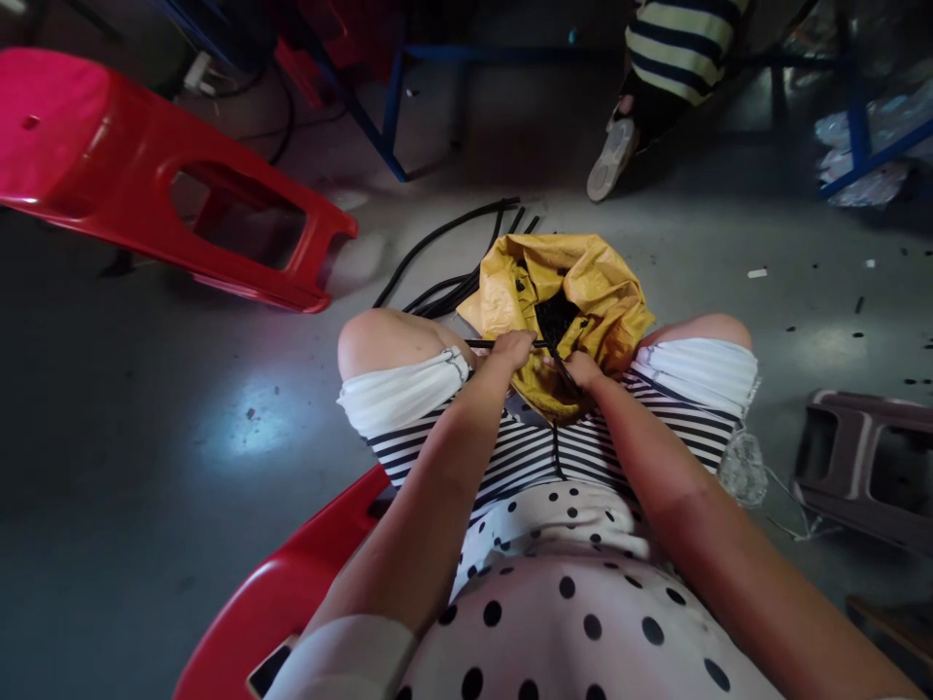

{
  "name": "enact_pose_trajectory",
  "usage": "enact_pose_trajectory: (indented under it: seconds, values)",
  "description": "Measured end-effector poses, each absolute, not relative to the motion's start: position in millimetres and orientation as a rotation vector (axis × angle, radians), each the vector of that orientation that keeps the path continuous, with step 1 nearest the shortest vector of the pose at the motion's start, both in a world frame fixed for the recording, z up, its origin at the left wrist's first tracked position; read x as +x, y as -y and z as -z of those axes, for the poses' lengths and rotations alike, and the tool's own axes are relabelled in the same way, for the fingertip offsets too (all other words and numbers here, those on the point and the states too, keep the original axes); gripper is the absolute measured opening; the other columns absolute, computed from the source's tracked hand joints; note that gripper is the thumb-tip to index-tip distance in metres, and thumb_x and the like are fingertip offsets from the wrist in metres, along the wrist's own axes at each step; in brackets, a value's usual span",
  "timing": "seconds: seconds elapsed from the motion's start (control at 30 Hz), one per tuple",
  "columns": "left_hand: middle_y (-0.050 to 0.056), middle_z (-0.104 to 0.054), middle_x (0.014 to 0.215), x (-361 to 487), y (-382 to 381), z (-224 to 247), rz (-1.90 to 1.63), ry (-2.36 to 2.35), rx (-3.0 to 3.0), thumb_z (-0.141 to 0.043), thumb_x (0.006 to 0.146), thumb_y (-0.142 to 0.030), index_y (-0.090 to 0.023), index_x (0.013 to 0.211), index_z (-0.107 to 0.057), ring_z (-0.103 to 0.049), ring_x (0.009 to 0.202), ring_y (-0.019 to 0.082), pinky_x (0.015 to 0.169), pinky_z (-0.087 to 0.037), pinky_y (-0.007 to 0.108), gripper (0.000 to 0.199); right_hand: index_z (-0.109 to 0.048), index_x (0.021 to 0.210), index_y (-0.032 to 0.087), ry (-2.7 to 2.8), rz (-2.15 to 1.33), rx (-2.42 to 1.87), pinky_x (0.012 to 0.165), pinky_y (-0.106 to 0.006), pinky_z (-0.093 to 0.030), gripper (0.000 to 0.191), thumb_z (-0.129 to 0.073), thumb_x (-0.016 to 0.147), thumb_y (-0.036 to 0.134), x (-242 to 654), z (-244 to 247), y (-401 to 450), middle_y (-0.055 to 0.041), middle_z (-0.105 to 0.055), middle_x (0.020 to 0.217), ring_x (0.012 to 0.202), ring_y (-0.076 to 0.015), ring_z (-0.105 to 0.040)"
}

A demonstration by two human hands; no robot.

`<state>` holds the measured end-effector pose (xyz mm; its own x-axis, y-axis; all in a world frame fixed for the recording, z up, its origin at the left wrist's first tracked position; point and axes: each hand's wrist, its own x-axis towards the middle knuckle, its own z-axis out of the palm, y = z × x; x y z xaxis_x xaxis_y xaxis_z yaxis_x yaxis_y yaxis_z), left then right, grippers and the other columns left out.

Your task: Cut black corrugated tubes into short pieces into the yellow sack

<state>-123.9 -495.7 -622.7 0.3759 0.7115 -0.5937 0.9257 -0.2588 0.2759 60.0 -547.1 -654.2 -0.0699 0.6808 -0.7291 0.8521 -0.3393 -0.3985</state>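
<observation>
Between my knees a yellow woven-looking bag [604,277] stands open, with many small black pieces [555,316] inside. Over its near edge, my left hand [515,347] is closed around a thin black tube [479,343] that lies roughly level and sticks out to the left. Just to the right, my right hand [581,369] is closed on a dark, narrow object that meets the tube; its kind is too small and dark to tell. More long black tubes [444,289] lie on the floor behind and left of the bag.
A red plastic stool [248,277] lies on its side at the left, and a red seat [292,574] is under me. At the right is a grey-brown stool [867,476]. Blue table legs [394,107] and another person's shoe [613,158] are ahead. Small scraps dot the floor.
</observation>
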Motion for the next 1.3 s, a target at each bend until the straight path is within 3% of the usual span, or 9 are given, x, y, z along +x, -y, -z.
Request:
enact_pose_trajectory:
  seconds: [0.27,0.43,0.6,0.83,1.3]
  values:
    - [0.011,-0.070,0.134,-119,499,623,0.414,-1.355,2.068,-0.058,0.096,-0.021,-0.022,0.123,-0.069,-0.066,0.123,0.025,0.102,-0.050,0.032,0.029,-0.074,0.122,0.006,-1.519,1.659,1.973,0.086,-0.032,-0.052,0.093,-0.038,0.091,0.086,66,665,546,-0.0212,-0.075,0.114,0.105,-0.0315,-0.071]
    - [0.012,-0.071,0.132,-114,498,628,0.355,-1.435,1.956,-0.050,0.102,-0.035,-0.021,0.127,-0.067,-0.067,0.121,0.025,0.099,-0.051,0.031,0.033,-0.068,0.132,0.008,-1.588,1.518,2.063,0.097,-0.037,-0.049,0.099,-0.036,0.088,0.090,66,669,547,-0.0239,-0.070,0.128,0.121,-0.0356,-0.066]
    - [0.010,-0.072,0.130,-112,495,626,0.305,-1.454,1.912,-0.052,0.101,-0.033,-0.023,0.127,-0.068,-0.067,0.121,0.025,0.097,-0.051,0.031,0.032,-0.067,0.133,0.011,-1.637,1.490,2.052,0.099,-0.038,-0.048,0.096,-0.036,0.088,0.090,65,666,548,-0.0224,-0.070,0.129,0.122,-0.0354,-0.066]
    - [0.008,-0.073,0.129,-113,492,624,0.226,-1.576,1.970,-0.061,0.096,-0.028,-0.024,0.117,-0.069,-0.067,0.119,0.026,0.097,-0.051,0.033,0.024,-0.068,0.128,0.011,-1.648,1.491,2.033,0.095,-0.036,-0.049,0.097,-0.032,0.088,0.091,61,660,548,-0.0220,-0.071,0.125,0.116,-0.0346,-0.068]
    - [0.015,-0.066,0.135,-106,496,616,0.206,-1.643,2.002,-0.058,0.095,-0.021,-0.016,0.126,-0.061,-0.060,0.127,0.029,0.103,-0.050,0.036,0.031,-0.074,0.111,0.011,-1.591,1.688,2.027,0.084,-0.030,-0.051,0.092,-0.033,0.089,0.090,58,653,545,-0.0171,-0.076,0.104,0.095,-0.0270,-0.071]
